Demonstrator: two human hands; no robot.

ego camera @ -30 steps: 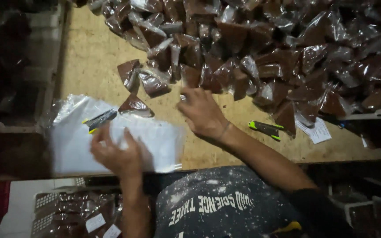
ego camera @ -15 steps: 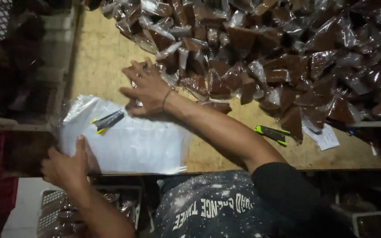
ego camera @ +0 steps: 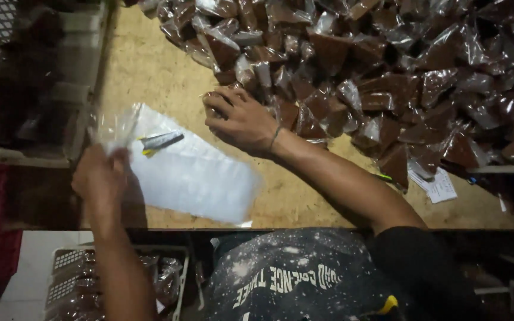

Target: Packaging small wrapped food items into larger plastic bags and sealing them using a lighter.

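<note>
The left hand (ego camera: 99,175) grips the corner of a clear bag (ego camera: 188,172) lying flat on the worktop (ego camera: 150,71), while the right hand (ego camera: 239,122) closes on a brown packet (ego camera: 216,101) at the pile's (ego camera: 388,65) edge.

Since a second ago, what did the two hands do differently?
The right hand moved from the bare wooden table onto the heap of brown plastic-wrapped packets and grips one. The left hand slid to the left edge of the stack of clear plastic bags, lifting one. The small cutter stayed on the stack.
</note>
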